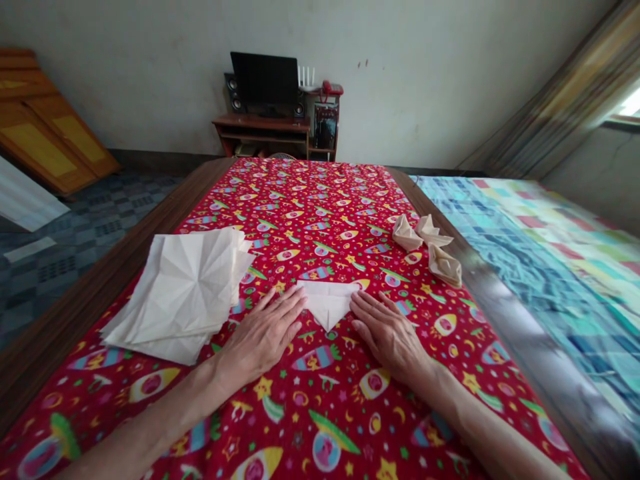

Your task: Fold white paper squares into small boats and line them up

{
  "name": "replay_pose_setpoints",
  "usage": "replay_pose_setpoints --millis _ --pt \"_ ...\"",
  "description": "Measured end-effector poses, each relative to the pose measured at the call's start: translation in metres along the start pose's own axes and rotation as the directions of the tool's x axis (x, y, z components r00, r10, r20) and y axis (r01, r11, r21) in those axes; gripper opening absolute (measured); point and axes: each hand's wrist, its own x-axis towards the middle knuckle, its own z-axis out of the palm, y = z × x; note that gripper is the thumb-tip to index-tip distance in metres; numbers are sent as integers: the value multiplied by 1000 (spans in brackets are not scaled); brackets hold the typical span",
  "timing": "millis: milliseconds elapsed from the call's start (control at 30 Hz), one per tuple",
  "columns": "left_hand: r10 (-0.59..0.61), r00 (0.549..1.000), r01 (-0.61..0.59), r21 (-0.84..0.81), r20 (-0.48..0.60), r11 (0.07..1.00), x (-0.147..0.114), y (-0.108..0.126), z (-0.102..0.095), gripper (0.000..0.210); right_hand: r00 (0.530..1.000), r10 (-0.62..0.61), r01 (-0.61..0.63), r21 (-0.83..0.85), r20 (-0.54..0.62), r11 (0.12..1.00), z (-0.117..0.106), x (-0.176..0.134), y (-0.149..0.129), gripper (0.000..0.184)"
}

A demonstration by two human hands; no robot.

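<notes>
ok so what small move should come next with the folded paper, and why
Probably press the folded paper flatter: a crease shows down its middle, and the left hand and right hand lie with fingertips at its upper corners.

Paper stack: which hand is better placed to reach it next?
Probably the left hand: the paper stack lies close beside it, while the right hand is farther off, beyond the folded paper.

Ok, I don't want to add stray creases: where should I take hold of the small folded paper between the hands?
Probably pinch the folded paper by its near tip, coming low from the person's side: it looks flat, that tip points free toward the person, while the left hand and right hand lie at its side corners.
</notes>
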Motion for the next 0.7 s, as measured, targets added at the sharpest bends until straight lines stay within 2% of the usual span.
replay_pose_setpoints --millis 133,200,267,367,433,567,700 --pt "-50 983 29 -118 -178 993 19 -15 1 23 994 15 -9 55 -110 998 7 14 6 16" --pt "-65 976 34 -150 -207 988 37 -21 1 19 992 52 -41 91 -113 995 10 23 9 10" --pt "-75 985 56 -129 -153 990 53 -24 2 14 990 102 -91 116 -93 989 12 31 13 11" --pt "-109 989 101 -89 -100 991 68 -23 6 38 982 162 -145 160 -97 976 15 38 18 17" --pt "-126 991 122 -86 -50 989 70 -21 8 44 980 172 -151 188 -102 970 16 39 21 28" --pt "-174 984 180 -165 46 970 71 -18 7 41 983 156 -135 208 -91 969 17 36 23 42" --pt "-219 963 247 -197 154 949 74 -15 -1 28 983 149 -122 231 -104 965 18 33 21 55"
